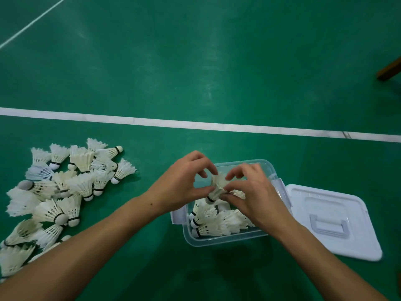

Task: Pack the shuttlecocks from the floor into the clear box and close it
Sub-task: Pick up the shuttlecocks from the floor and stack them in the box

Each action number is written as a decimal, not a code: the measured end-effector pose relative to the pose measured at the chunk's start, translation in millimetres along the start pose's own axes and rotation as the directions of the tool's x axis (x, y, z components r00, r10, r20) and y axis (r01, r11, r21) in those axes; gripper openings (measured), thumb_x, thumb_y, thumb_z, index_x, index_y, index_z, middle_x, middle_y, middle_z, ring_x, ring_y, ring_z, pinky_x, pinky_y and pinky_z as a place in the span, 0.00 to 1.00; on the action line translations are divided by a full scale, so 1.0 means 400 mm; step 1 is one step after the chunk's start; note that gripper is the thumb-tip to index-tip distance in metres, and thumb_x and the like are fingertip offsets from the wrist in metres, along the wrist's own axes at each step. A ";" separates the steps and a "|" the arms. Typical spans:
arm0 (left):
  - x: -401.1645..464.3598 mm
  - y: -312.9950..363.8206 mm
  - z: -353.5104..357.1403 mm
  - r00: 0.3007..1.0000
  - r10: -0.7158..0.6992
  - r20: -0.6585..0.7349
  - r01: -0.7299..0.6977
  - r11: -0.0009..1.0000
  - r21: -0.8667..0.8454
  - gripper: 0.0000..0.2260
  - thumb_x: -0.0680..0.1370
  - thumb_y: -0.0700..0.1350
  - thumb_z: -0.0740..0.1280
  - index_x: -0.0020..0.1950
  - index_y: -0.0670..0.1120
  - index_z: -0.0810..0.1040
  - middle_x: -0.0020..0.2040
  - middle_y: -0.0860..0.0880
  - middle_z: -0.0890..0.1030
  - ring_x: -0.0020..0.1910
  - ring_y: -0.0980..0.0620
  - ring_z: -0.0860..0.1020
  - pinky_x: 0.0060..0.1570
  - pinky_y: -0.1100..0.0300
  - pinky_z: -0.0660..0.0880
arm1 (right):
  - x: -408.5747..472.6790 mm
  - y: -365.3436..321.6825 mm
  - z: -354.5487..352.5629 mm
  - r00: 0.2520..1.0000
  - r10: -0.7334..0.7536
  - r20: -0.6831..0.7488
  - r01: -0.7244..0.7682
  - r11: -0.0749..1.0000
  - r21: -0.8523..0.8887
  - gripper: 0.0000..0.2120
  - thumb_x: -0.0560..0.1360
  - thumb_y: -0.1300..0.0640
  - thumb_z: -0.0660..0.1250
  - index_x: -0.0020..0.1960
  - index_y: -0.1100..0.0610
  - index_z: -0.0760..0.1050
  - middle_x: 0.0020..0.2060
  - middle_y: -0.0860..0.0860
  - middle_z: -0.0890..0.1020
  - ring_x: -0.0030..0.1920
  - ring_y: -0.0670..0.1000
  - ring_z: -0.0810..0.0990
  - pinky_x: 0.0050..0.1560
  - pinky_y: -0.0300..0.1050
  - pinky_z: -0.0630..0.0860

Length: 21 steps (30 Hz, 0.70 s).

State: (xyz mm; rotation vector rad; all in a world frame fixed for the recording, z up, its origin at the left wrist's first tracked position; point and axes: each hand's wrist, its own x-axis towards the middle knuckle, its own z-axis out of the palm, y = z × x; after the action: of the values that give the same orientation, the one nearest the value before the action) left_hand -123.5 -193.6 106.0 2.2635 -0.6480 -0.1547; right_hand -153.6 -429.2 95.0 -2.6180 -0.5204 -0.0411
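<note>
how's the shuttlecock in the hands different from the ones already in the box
The held shuttlecock is pinched between left hand and right hand above the clear box; the packed shuttlecocks lie on its bottom. The held one stands near upright, cork down; the packed ones lie sideways. All are white-feathered.

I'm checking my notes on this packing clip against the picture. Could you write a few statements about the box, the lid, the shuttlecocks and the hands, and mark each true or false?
1. The lid is clipped onto the clear box. False: it lies flat on the floor beside the box, on the person's right.
2. Both the left hand and the right hand hold a shuttlecock above the open box. True.
3. The box holds no shuttlecocks yet. False: several already lie inside it.
4. A pile of shuttlecocks remains on the floor to the person's left. True.
5. The pile lies beyond the white court line. False: it lies on the near side, as does the box.
</note>
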 end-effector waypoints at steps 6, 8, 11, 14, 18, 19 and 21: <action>0.006 -0.040 0.081 0.959 -0.142 0.245 -0.032 0.804 0.594 0.30 0.73 0.64 0.75 0.70 0.54 0.73 0.59 0.55 0.83 0.58 0.49 0.74 0.56 0.52 0.73 | -0.039 0.050 0.052 0.971 0.224 0.086 -0.224 0.975 -0.010 0.10 0.77 0.42 0.73 0.50 0.47 0.87 0.46 0.44 0.85 0.49 0.48 0.76 0.49 0.47 0.75; 0.008 -0.037 0.099 0.949 -0.150 0.277 -0.098 0.696 0.711 0.27 0.72 0.65 0.74 0.64 0.51 0.75 0.54 0.53 0.85 0.55 0.46 0.75 0.52 0.51 0.69 | -0.035 0.045 0.065 0.965 0.240 0.109 -0.242 0.970 0.011 0.11 0.77 0.41 0.73 0.50 0.47 0.88 0.45 0.44 0.86 0.49 0.48 0.78 0.50 0.50 0.78; 0.011 -0.024 0.107 0.952 -0.127 0.277 -0.141 0.625 0.768 0.24 0.73 0.64 0.74 0.59 0.49 0.75 0.47 0.50 0.85 0.50 0.45 0.73 0.49 0.50 0.63 | -0.026 0.028 0.086 0.952 0.249 0.180 -0.253 0.968 0.000 0.12 0.79 0.41 0.71 0.47 0.47 0.87 0.41 0.43 0.85 0.46 0.48 0.79 0.47 0.52 0.80; 0.012 -0.028 0.112 0.961 -0.116 0.252 -0.127 0.622 0.772 0.23 0.73 0.63 0.74 0.58 0.49 0.75 0.43 0.49 0.83 0.46 0.45 0.72 0.47 0.50 0.61 | -0.022 0.019 0.108 0.930 0.266 0.254 -0.264 0.964 -0.045 0.15 0.79 0.39 0.68 0.45 0.49 0.85 0.40 0.46 0.84 0.44 0.51 0.81 0.44 0.52 0.80; 0.010 -0.033 0.117 0.963 -0.125 0.239 -0.103 0.646 0.756 0.21 0.73 0.62 0.74 0.57 0.50 0.76 0.43 0.52 0.84 0.46 0.46 0.76 0.49 0.50 0.64 | -0.015 0.017 0.133 0.865 0.313 0.394 -0.334 0.942 -0.014 0.12 0.79 0.41 0.71 0.44 0.48 0.84 0.41 0.46 0.86 0.42 0.51 0.83 0.43 0.50 0.80; 0.009 -0.033 0.117 0.964 -0.125 0.234 -0.099 0.648 0.755 0.20 0.73 0.61 0.74 0.57 0.50 0.76 0.43 0.52 0.84 0.46 0.46 0.76 0.49 0.50 0.64 | -0.012 0.018 0.140 0.850 0.326 0.414 -0.357 0.934 -0.005 0.12 0.78 0.42 0.71 0.41 0.48 0.83 0.38 0.47 0.85 0.40 0.51 0.82 0.42 0.49 0.80; 0.008 -0.036 0.118 0.967 -0.121 0.226 -0.094 0.652 0.753 0.19 0.73 0.60 0.74 0.57 0.50 0.76 0.43 0.53 0.84 0.46 0.46 0.77 0.50 0.49 0.64 | -0.002 0.021 0.151 0.825 0.358 0.437 -0.406 0.914 0.018 0.15 0.78 0.44 0.73 0.34 0.47 0.78 0.31 0.47 0.82 0.34 0.50 0.78 0.38 0.48 0.75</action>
State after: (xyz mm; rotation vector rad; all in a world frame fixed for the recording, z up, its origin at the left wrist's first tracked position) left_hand -129.2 -217.1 63.0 3.1080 -0.9680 -0.2150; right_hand -154.7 -409.1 37.5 -2.5699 -0.1141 0.6860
